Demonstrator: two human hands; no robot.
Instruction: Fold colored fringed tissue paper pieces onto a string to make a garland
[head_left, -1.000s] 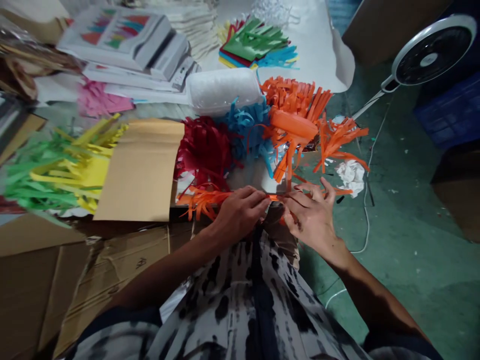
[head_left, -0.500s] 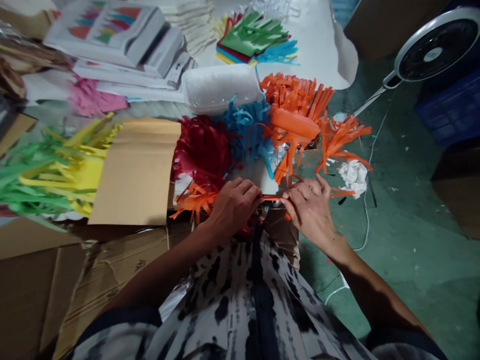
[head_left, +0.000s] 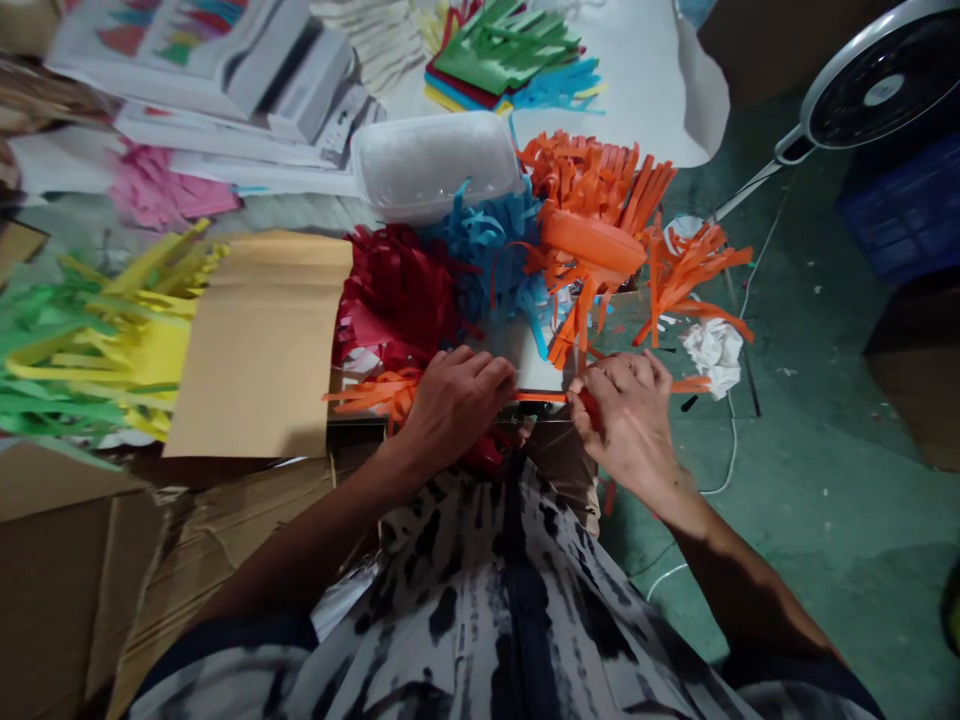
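Person works with both bare hands on an orange paper strip (head_left: 541, 397), which lies below the clear plastic tub (head_left: 435, 165), held level across the body. Left hand (head_left: 454, 410) is curled, fingers pressed together, with the fingertips closing on the strip's left end. Right hand (head_left: 626, 425) is also curled, pinching the other end between thumb and fingers. A small red piece (head_left: 590, 407) shows at those fingers; cannot tell if it is part of the strip. Grip at both ends looks meant to keep the strip straight and the short span between the hands under control.

Just below the tub, red paper fringe (head_left: 397, 295), blue paper fringe (head_left: 487, 250) and orange paper fringe (head_left: 592, 190) sit bunched together, with an orange paper roll (head_left: 592, 245) resting on the orange fringe, so the colours seem grouped within reach. Loose orange fringe (head_left: 371, 393) lies beside left hand, further below the tub. Left of the tub, a kraft card sheet (head_left: 259, 345) sits beside green and yellow fringe (head_left: 97, 345). Above the tub lies a stack of cut coloured paper (head_left: 502, 60). Right of the tub, a crumpled white paper (head_left: 712, 352) lies on the green floor (head_left: 847, 500).
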